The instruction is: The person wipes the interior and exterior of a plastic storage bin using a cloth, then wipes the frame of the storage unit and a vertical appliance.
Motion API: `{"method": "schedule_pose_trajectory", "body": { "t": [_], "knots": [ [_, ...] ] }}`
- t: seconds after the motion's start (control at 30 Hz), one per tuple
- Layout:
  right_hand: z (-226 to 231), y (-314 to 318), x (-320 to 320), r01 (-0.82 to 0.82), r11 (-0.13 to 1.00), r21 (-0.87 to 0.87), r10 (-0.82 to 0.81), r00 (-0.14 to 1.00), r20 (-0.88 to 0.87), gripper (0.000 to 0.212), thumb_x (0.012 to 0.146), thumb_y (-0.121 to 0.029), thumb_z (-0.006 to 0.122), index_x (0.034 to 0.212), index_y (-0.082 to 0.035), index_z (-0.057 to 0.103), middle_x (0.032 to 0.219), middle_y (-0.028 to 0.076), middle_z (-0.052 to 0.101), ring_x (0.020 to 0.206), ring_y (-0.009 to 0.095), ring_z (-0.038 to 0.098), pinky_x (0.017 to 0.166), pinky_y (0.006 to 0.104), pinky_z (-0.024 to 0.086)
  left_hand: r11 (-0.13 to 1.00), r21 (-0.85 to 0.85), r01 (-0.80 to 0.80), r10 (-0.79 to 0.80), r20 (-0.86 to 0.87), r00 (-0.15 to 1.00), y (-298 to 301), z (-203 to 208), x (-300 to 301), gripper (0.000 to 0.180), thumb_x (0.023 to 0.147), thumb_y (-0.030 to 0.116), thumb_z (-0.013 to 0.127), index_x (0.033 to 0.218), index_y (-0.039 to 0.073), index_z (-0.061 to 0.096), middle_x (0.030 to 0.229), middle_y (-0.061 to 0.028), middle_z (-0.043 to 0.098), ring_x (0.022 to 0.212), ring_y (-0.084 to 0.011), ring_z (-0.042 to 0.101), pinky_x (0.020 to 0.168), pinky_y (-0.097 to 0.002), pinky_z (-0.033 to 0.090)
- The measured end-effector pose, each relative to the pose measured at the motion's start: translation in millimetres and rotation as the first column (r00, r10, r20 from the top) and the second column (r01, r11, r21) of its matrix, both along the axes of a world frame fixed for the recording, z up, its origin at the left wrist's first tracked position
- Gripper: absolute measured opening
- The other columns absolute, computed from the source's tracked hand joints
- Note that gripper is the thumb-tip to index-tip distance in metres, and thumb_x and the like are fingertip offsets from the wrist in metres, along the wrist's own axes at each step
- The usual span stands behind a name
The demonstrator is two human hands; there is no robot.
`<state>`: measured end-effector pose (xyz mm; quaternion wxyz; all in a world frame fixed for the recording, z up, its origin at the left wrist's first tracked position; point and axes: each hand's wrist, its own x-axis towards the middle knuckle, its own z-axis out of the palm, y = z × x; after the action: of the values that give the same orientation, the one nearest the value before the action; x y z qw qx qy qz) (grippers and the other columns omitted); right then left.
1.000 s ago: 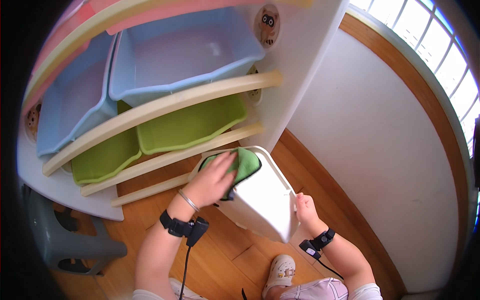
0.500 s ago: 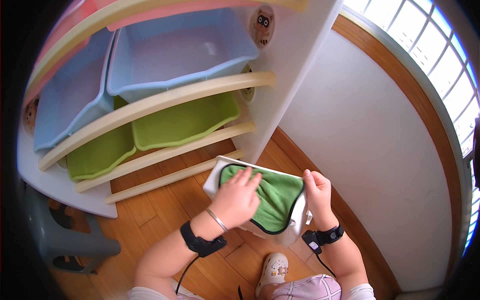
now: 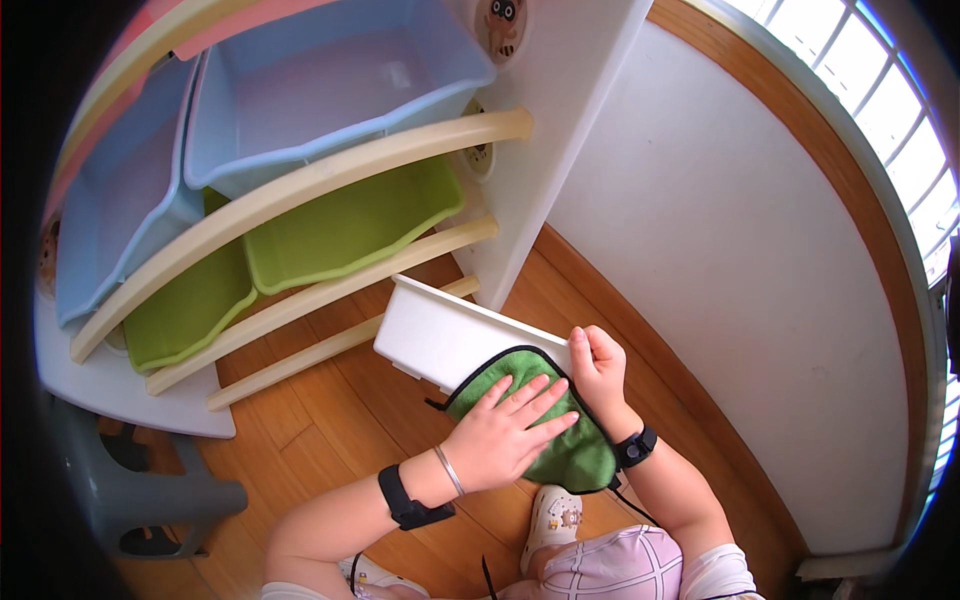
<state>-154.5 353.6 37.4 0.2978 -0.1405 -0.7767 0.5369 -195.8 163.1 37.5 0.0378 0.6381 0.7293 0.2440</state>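
A white plastic bin (image 3: 440, 325) is held tilted above the wooden floor, its long rim running down toward the right. My right hand (image 3: 598, 372) is closed around the rim at the bin's right end. Over the near right part of the bin lies a green cloth (image 3: 590, 455) with black edging, hanging down toward my knee. My left hand (image 3: 512, 432) presses flat on this cloth, palm down with the fingers spread. The cloth hides the part of the bin beneath it.
A storage rack's white side panel (image 3: 575, 110) stands ahead, with blue bins (image 3: 330, 95) above green bins (image 3: 350, 225) behind cream rails (image 3: 330, 185). A grey stool (image 3: 140, 490) is at the lower left. The white wall (image 3: 730, 250) is close on the right.
The cloth and my left hand have moved toward me, from the bin's upper area to its near right side. The bin has tilted, baring its white left side. My right hand still grips the rim.
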Motion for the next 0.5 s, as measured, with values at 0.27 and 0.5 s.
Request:
{"method": "schedule_pose_trajectory", "body": {
  "t": [0.27,0.5],
  "knots": [
    [-34,23,15,0.069,0.979,-0.189,-0.048,0.992,0.113,0.035,0.098,-0.017,0.051,0.066,-0.006,0.044,0.063,-0.008,0.036,0.06,0.004,0.032,0.051,0.0238,0.029,0.959,0.013,-0.283,0.284,-0.049,0.958,-30,-34,-46,0.062,0.094,0.055,0.04,0.142,0.015,0.042,0.154,-0.0124,0.027,0.141,-0.0322,0.024,0.113,-0.0549,0.014],
    [-41,18,23,0.091,0.973,-0.21,-0.058,0.985,0.161,0.039,0.098,-0.018,0.052,0.063,-0.006,0.043,0.061,-0.008,0.035,0.059,0.004,0.032,0.05,0.0243,0.028,0.987,0.065,-0.144,0.154,-0.207,0.966,2,-39,11,0.051,0.088,0.036,0.057,0.135,0.017,0.051,0.145,-0.0117,0.041,0.134,-0.0299,0.036,0.11,-0.0482,0.024]
  ]
}}
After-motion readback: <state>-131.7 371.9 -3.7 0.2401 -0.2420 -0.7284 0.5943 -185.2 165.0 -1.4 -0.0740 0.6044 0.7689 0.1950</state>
